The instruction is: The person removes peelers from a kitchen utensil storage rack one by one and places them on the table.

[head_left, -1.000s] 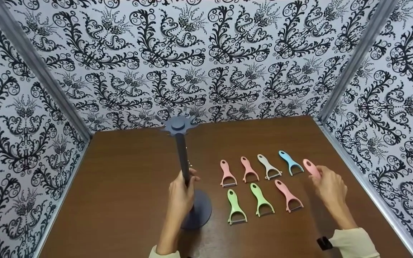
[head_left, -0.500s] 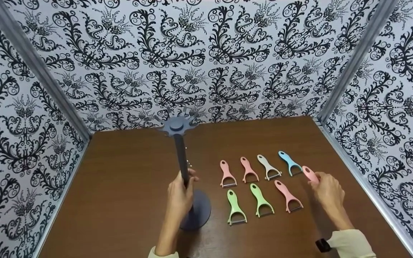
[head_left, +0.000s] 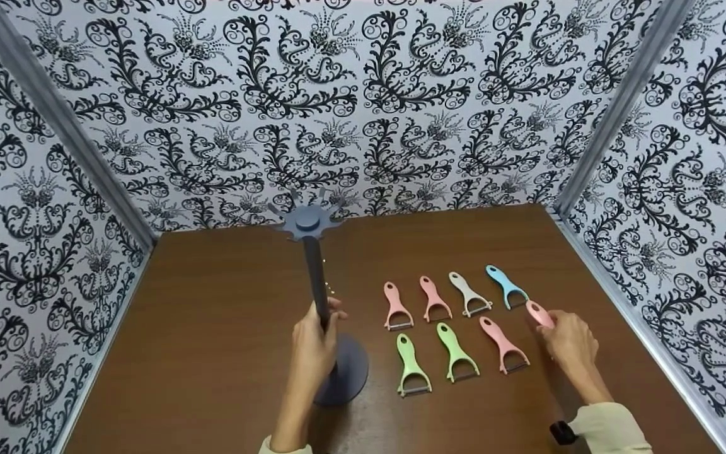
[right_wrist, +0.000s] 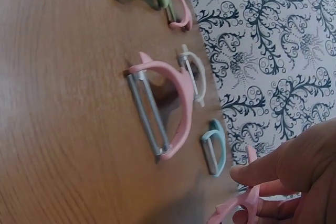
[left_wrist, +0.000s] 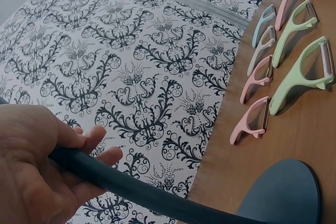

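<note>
My left hand [head_left: 316, 337] grips the dark grey post [head_left: 316, 277] of an upright stand, fingers curled round it in the left wrist view too. A round base [head_left: 353, 372] is at its foot and a spiked, star-like disc [head_left: 307, 221] at its top. Between the thumb and fingers of my right hand [head_left: 570, 340] is a pink peeler [head_left: 538, 314], its handle end pointing up and left; the hand hides its blade end in the head view. Just beyond it lies a blue peeler [head_left: 507, 287], and left of it a pink peeler [head_left: 503, 345] on the table.
A white peeler [head_left: 469, 294] and two pink peelers [head_left: 397, 307] lie in the back row. Two green peelers [head_left: 457, 353] are in the front row. Patterned walls [head_left: 363, 107] with metal corner strips enclose the brown table [head_left: 212, 302].
My right hand has moved down and slightly left with the pink peeler, bringing its handle end close to the blue peeler's blade end. The left hand keeps its hold on the post.
</note>
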### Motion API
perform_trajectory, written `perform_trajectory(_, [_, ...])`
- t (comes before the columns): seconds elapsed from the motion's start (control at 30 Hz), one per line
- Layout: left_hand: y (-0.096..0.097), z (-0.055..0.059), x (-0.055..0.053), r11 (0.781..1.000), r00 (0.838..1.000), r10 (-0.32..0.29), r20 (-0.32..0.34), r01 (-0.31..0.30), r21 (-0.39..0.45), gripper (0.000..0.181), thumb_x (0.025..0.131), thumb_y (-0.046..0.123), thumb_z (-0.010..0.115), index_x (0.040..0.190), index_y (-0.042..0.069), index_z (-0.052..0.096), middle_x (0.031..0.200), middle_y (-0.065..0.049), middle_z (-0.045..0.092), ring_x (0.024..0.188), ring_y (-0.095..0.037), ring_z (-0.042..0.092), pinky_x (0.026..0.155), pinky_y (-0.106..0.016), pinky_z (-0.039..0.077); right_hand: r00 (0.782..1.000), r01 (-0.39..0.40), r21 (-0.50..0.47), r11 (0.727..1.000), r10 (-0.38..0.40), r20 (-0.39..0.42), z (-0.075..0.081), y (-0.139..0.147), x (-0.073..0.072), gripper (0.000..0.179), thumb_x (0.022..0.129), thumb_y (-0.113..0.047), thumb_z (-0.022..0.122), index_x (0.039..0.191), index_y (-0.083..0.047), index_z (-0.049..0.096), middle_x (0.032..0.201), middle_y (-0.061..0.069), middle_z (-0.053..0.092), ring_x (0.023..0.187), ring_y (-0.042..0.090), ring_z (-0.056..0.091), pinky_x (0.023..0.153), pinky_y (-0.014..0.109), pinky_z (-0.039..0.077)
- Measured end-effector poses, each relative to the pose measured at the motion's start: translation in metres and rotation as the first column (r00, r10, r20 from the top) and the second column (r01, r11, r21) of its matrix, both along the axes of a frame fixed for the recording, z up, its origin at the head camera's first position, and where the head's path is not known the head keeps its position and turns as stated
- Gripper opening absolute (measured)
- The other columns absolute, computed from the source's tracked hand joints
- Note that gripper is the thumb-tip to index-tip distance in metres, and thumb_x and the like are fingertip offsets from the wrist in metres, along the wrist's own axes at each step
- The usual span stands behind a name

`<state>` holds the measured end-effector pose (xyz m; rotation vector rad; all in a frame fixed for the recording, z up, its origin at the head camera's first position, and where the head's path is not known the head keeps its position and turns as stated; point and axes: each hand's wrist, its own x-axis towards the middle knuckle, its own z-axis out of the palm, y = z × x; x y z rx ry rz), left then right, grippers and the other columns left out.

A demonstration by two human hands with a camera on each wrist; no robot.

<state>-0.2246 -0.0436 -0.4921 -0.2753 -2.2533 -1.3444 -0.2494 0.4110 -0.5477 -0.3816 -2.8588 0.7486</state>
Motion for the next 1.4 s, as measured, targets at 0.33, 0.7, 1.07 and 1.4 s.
perform_trajectory(0.33, [0.0, 0.0, 0.0, 1.0, 1.0, 0.01, -0.008, -0.01, -0.003, 0.016, 0.095, -0.008, 0.067, 0.107, 0.003, 0.066, 0.086, 0.001, 0.076, 0.081, -0.026, 0.073, 0.071, -0.039, 0.051, 0.999, -0.001, -0.016, 1.0, 0.002, 0.034, -0.01, 0.002, -0.004, 0.031, 0.091, -0.013, 0.073, 0.117, 0.003, 0.07, 0.092, 0.024, 0.069, 0.077, 0.039, 0.064, 0.062, 0.054, 0.044])
perform_trajectory(0.7, [-0.001, 0.002, 0.002, 1.0, 1.0, -0.012, 0.014, 0.012, -0.004, 0.015, 0.097, -0.005, 0.066, 0.108, 0.004, 0.064, 0.089, -0.003, 0.076, 0.078, -0.024, 0.072, 0.067, -0.036, 0.051, 0.999, -0.028, -0.019, 0.999, 0.028, 0.023, -0.015, 0.003, -0.006, 0.028, 0.091, -0.011, 0.075, 0.114, 0.003, 0.071, 0.072, 0.013, 0.066, 0.054, 0.025, 0.057, 0.057, 0.05, 0.043])
perform_trajectory(1.07, [-0.001, 0.002, 0.003, 0.999, 0.999, -0.037, 0.032, 0.037, 0.008, 0.014, 0.099, -0.005, 0.063, 0.11, 0.003, 0.064, 0.092, -0.007, 0.075, 0.084, -0.024, 0.073, 0.071, -0.035, 0.055, 0.999, -0.046, 0.026, 0.999, 0.045, 0.018, -0.02, 0.004, -0.008, 0.028, 0.089, -0.01, 0.076, 0.112, 0.005, 0.071, 0.092, 0.027, 0.07, 0.071, 0.038, 0.064, 0.059, 0.055, 0.047])
perform_trajectory(1.4, [-0.001, 0.001, 0.003, 0.999, 0.999, -0.037, 0.02, 0.037, 0.007, 0.015, 0.098, -0.006, 0.063, 0.109, 0.004, 0.064, 0.09, -0.005, 0.076, 0.088, -0.029, 0.074, 0.077, -0.043, 0.057, 0.999, -0.041, 0.029, 0.999, 0.041, 0.017, -0.023, 0.005, -0.01, 0.027, 0.088, -0.011, 0.078, 0.11, 0.003, 0.072, 0.1, 0.032, 0.069, 0.082, 0.05, 0.066, 0.063, 0.062, 0.047])
